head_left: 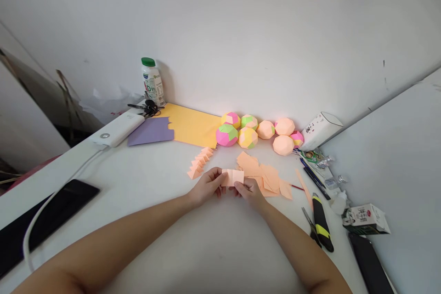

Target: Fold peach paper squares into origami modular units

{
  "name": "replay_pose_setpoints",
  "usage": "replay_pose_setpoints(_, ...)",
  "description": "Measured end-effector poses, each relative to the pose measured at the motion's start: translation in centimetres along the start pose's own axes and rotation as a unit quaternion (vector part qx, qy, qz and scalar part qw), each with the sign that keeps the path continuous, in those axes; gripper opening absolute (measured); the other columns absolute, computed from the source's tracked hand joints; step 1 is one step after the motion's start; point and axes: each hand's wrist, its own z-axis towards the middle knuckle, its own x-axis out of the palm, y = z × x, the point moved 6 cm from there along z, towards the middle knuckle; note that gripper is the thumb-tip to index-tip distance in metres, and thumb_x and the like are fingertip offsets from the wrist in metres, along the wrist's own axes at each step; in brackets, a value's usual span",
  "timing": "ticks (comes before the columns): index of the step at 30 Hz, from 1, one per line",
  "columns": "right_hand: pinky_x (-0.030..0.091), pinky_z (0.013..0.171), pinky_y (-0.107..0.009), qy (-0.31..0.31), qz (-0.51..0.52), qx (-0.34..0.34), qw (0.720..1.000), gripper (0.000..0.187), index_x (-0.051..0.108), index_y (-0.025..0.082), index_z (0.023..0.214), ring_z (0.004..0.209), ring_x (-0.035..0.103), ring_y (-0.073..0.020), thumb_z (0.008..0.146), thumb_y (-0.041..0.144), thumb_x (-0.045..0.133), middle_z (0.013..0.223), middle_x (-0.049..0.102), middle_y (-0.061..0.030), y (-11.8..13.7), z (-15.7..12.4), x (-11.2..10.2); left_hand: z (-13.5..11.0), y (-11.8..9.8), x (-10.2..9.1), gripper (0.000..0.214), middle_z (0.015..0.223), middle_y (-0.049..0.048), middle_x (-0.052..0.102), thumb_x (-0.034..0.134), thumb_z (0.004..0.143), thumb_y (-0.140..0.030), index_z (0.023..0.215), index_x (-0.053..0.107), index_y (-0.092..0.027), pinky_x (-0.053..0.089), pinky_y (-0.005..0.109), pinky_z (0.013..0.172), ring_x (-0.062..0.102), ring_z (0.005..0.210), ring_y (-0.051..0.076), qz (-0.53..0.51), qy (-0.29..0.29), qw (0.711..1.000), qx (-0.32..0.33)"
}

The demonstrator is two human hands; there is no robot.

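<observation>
The left hand (206, 186) and right hand (248, 190) pinch a folded peach paper (233, 177) just above the white table (138, 183), which meets a plain white wall (241, 32); paper balls (227, 134) line its foot.

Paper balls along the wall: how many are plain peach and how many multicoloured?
Plain peach balls: 3
Multicoloured balls: 5
Total: 8

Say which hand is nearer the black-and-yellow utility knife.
Right. The right hand is left of the utility knife; the left hand is farther left, beyond the folded peach paper.
</observation>
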Motion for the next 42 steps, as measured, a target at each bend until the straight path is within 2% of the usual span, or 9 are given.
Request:
replay_pose_setpoints(5,0.041,0.053,-0.023,0.014,-0.020,-0.023,0.999,0.039,0.067,0.013,0.077,0.055,0.051,-0.0120,0.088,0.042,0.043,0.060,0.057,-0.0024,0.6,-0.1,0.2,-0.2,-0.4,0.7,0.031,0.068,-0.0005,0.057,0.053,0.079,-0.047,0.076,0.051,-0.017,0.042,0.020,0.045,0.051,0.054,0.010,0.040,0.049,0.998,0.013)
replay_pose_setpoints(12,0.041,0.055,-0.025,0.042,-0.086,-0.091,0.991,0.033,0.064,0.015,0.071,0.059,0.050,-0.0132,0.087,0.036,0.044,0.065,0.054,-0.0024,1.6,-0.3,0.8,0.2,0.3,-0.2,0.033,0.054,-0.0033,0.056,0.053,0.079,-0.049,0.071,0.041,-0.019,0.040,0.020,0.043,0.050,0.044,0.009,-0.026,0.006,1.000,-0.004)
replay_pose_setpoints(16,0.040,0.052,-0.024,0.025,-0.019,-0.082,0.996,0.013,0.049,0.019,0.082,0.055,0.048,-0.0115,0.082,0.031,0.051,0.066,0.049,0.0011,0.9,-0.5,0.8,0.6,0.7,-0.5,0.034,0.046,-0.0052,0.053,0.062,0.073,-0.045,0.069,0.040,-0.019,0.036,0.019,0.039,0.047,0.037,0.008,-0.063,0.013,0.998,-0.022)
replay_pose_setpoints(21,0.044,0.056,-0.027,0.007,0.052,-0.138,0.989,0.032,0.034,0.024,0.104,0.062,0.051,-0.0121,0.078,0.025,0.052,0.086,0.050,-0.0026,1.0,-0.8,0.5,0.9,1.0,-0.9,0.034,0.049,-0.0067,0.050,0.068,0.067,-0.042,0.069,0.045,-0.017,0.035,0.018,0.038,0.045,0.034,0.006,-0.083,-0.005,0.996,-0.031)
replay_pose_setpoints(23,0.043,0.056,-0.026,0.006,0.020,-0.157,0.987,0.035,0.038,0.024,0.108,0.063,0.050,-0.0125,0.078,0.023,0.053,0.088,0.050,-0.0044,1.4,-0.8,0.5,0.9,1.0,-0.9,0.032,0.049,-0.0068,0.049,0.067,0.069,-0.042,0.070,0.046,-0.017,0.036,0.018,0.038,0.045,0.035,0.006,-0.077,-0.005,0.997,-0.032)
replay_pose_setpoints(27,0.042,0.052,-0.026,-0.013,-0.074,-0.201,0.977,0.013,0.057,0.020,0.089,0.060,0.047,-0.0127,0.077,0.024,0.057,0.080,0.049,-0.0044,2.4,-0.6,0.4,0.7,0.9,-0.9,0.032,0.049,-0.0067,0.049,0.063,0.072,-0.044,0.071,0.046,-0.018,0.037,0.019,0.038,0.046,0.036,0.007,-0.057,-0.011,0.998,-0.024)
replay_pose_setpoints(29,0.042,0.052,-0.026,-0.026,-0.090,-0.202,0.975,0.011,0.061,0.019,0.083,0.061,0.048,-0.0140,0.078,0.028,0.058,0.075,0.050,-0.0041,2.5,-0.6,0.3,0.7,0.8,-0.8,0.033,0.050,-0.0052,0.052,0.061,0.073,-0.047,0.070,0.045,-0.018,0.038,0.019,0.040,0.049,0.038,0.008,-0.039,-0.009,0.999,-0.019)
replay_pose_setpoints(35,0.045,0.053,-0.027,-0.013,-0.067,-0.171,0.983,0.016,0.066,0.021,0.081,0.065,0.053,-0.0144,0.079,0.035,0.059,0.086,0.057,-0.0071,1.7,-0.4,0.3,0.4,0.7,-0.3,0.036,0.054,-0.0013,0.058,0.057,0.075,-0.051,0.071,0.050,-0.017,0.043,0.022,0.043,0.056,0.044,0.012,-0.015,0.002,1.000,-0.024)
replay_pose_setpoints(42,0.046,0.051,-0.027,-0.051,-0.030,-0.115,0.992,0.015,0.066,0.019,0.074,0.058,0.054,-0.0127,0.079,0.031,0.059,0.084,0.059,-0.0062,2.0,-0.4,0.0,0.0,0.2,0.2,0.038,0.052,-0.0001,0.060,0.048,0.080,-0.053,0.073,0.055,-0.016,0.046,0.025,0.048,0.057,0.048,0.014,0.023,0.025,0.999,-0.037)
